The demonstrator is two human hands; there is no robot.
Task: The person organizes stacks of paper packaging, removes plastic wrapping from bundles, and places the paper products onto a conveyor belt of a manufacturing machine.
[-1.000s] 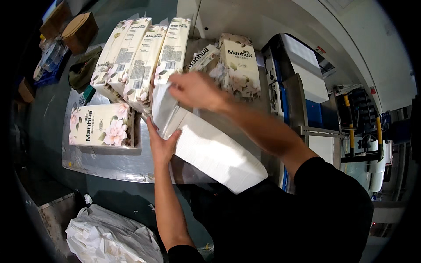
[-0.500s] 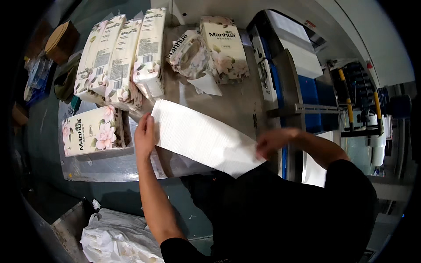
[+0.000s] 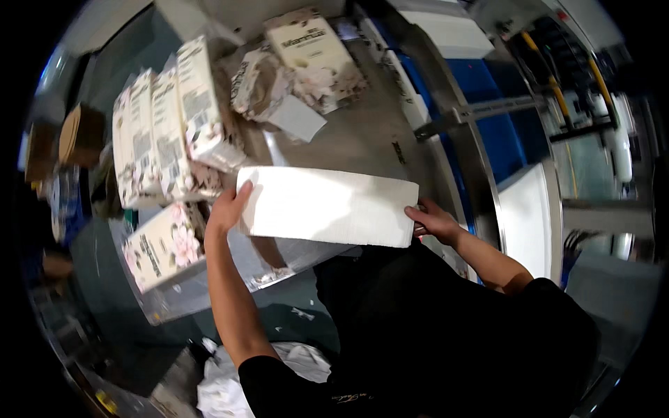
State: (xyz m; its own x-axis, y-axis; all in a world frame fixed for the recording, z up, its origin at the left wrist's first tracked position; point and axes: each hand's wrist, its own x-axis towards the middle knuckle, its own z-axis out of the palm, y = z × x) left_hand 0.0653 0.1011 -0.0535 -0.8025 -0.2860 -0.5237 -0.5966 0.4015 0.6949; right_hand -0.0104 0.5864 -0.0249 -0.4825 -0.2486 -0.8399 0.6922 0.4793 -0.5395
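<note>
The stack of white tissue sheets [image 3: 327, 207] lies crosswise in front of the person, its long axis running from hand to hand, with the right end dipping slightly toward the body. The left hand [image 3: 226, 209] has its grip on the left end, thumb resting over the top face near the corner; the right hand [image 3: 435, 221] has its grip at the opposite end, thumb against the end edge. Neither is nearer: the stack spans the whole gap between them, and both grips are filled by it rather than spread. It sits over the near edge of the counter [image 3: 362, 143], though whether its underside touches there I cannot tell. Beyond it lie a torn floral wrapper [image 3: 259, 87] and a loose white piece [image 3: 298, 118]; just beside the left hand is a floral tissue pack [image 3: 166, 242] on its side
</note>
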